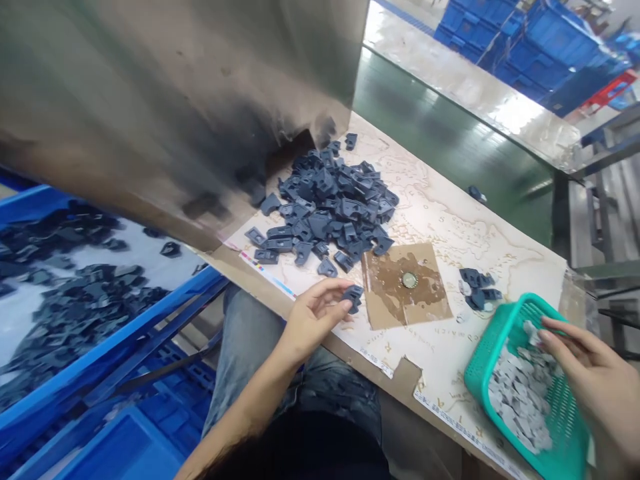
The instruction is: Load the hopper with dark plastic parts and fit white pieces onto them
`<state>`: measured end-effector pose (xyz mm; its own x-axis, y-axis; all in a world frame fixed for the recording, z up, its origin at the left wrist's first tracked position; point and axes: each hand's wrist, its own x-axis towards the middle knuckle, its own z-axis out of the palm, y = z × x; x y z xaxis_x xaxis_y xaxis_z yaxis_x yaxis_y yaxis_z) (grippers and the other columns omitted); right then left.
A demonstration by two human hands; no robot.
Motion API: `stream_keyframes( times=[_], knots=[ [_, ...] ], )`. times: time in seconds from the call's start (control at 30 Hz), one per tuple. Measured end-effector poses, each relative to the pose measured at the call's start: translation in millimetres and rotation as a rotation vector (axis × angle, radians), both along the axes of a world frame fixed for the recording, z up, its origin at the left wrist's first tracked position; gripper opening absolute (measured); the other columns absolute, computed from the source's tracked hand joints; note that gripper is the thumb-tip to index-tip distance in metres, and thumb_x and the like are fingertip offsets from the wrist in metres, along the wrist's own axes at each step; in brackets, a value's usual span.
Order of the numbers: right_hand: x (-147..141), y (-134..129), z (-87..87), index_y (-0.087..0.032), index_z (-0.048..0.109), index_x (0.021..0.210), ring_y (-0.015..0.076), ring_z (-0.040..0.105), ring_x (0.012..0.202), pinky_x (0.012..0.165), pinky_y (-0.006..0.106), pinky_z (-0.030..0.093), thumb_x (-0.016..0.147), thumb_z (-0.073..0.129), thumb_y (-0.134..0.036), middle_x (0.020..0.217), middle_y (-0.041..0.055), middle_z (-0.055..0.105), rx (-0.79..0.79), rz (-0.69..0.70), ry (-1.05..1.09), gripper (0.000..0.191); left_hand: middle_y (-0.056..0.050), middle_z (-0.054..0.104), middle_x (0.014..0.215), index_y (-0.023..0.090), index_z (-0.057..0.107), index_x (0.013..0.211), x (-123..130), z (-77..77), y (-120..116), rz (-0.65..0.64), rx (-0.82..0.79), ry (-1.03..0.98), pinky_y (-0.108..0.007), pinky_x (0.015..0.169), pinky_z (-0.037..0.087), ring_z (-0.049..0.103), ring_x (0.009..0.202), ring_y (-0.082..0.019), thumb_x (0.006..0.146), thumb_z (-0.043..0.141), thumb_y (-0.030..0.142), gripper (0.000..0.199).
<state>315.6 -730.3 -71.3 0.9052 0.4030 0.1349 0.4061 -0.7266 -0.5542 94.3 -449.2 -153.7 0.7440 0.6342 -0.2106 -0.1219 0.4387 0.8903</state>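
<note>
Between thumb and fingers, my left hand (317, 308) pinches a dark grey plastic part (353, 298) at the table's near edge. My right hand (583, 360) reaches over a green plastic basket (493, 337) and pinches a small light-grey piece (532, 331). Inside the basket lie many similar light-grey pieces (520, 400). A heap of dark grey plastic parts (335, 203) spreads beyond my left hand. Next to it lies a brown cardboard square (383, 300), stained wet, with a small round bottle-cap-like object (409, 280) on it. A few dark parts (479, 288) with whitish bits sit left of the basket.
A scuffed metal panel (175, 100) rises behind the heap at the left. Below left is a blue bin (50, 373) with more dark parts (90, 313). A green conveyor-like surface (450, 133) runs behind the table (400, 167), and blue crates (540, 50) are stacked farther back.
</note>
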Motion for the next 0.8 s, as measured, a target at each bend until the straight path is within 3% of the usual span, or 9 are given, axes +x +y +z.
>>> stream_keyframes(
  times=[0.1, 0.17, 0.37, 0.47, 0.67, 0.8],
  knots=[
    [-4, 3, -5.0, -0.026, 0.073, 0.074, 0.0214, 0.066, 0.054, 0.044, 0.021, 0.054, 0.071, 0.073, -0.026, 0.067, 0.0032, 0.070, 0.290, 0.002, 0.205, 0.004, -0.003, 0.066, 0.079, 0.017, 0.066, 0.087, -1, -1.3, -2, -0.026, 0.046, 0.029, -0.020, 0.054, 0.055, 0.062, 0.070, -0.013, 0.065, 0.073, 0.034, 0.028],
    [-4, 4, -10.9, -0.024, 0.074, 0.075, 0.0194, 0.067, 0.054, 0.048, 0.019, 0.055, 0.071, 0.074, -0.025, 0.069, 0.0033, 0.070, 0.392, 0.023, 0.301, 0.004, -0.002, 0.065, 0.076, 0.017, 0.067, 0.087, -1, -1.3, -3, -0.037, 0.082, 0.046, -0.019, 0.053, 0.054, 0.061, 0.066, -0.012, 0.066, 0.072, 0.032, 0.026],
    [-14, 14, -20.0, -0.021, 0.073, 0.078, 0.0199, 0.068, 0.066, 0.057, 0.025, 0.058, 0.068, 0.076, -0.034, 0.075, 0.0034, 0.069, 0.402, -0.042, 0.313, 0.017, -0.003, 0.065, 0.077, 0.016, 0.065, 0.086, -3, -0.9, -6, -0.031, 0.175, 0.111, -0.020, 0.052, 0.054, 0.062, 0.065, -0.013, 0.065, 0.070, 0.033, 0.027],
    [-20, 21, -17.7, -0.021, 0.070, 0.080, 0.0194, 0.067, 0.066, 0.059, 0.029, 0.058, 0.073, 0.069, -0.037, 0.078, 0.0037, 0.068, 0.315, -0.006, 0.157, 0.018, -0.003, 0.064, 0.076, 0.016, 0.065, 0.087, -4, -1.4, -7, -0.038, 0.180, 0.126, -0.021, 0.052, 0.054, 0.062, 0.066, -0.014, 0.066, 0.069, 0.034, 0.027],
    [-23, 20, -10.6, -0.022, 0.068, 0.092, 0.0183, 0.063, 0.075, 0.062, 0.030, 0.053, 0.087, 0.049, -0.022, 0.085, 0.0060, 0.063, -0.106, 0.389, -0.365, 0.020, -0.004, 0.064, 0.084, 0.017, 0.067, 0.087, -3, -2.2, -6, -0.052, 0.175, 0.108, -0.020, 0.054, 0.054, 0.062, 0.073, -0.015, 0.066, 0.069, 0.031, 0.025],
    [-24, 15, -13.8, -0.020, 0.065, 0.101, 0.0190, 0.064, 0.079, 0.065, 0.030, 0.053, 0.091, 0.043, -0.020, 0.095, 0.0091, 0.062, -0.284, 0.532, -0.580, 0.024, -0.005, 0.063, 0.086, 0.017, 0.067, 0.088, -4, -3.2, -7, -0.067, 0.181, 0.098, -0.020, 0.055, 0.054, 0.061, 0.077, -0.015, 0.068, 0.068, 0.030, 0.024]
  ],
)
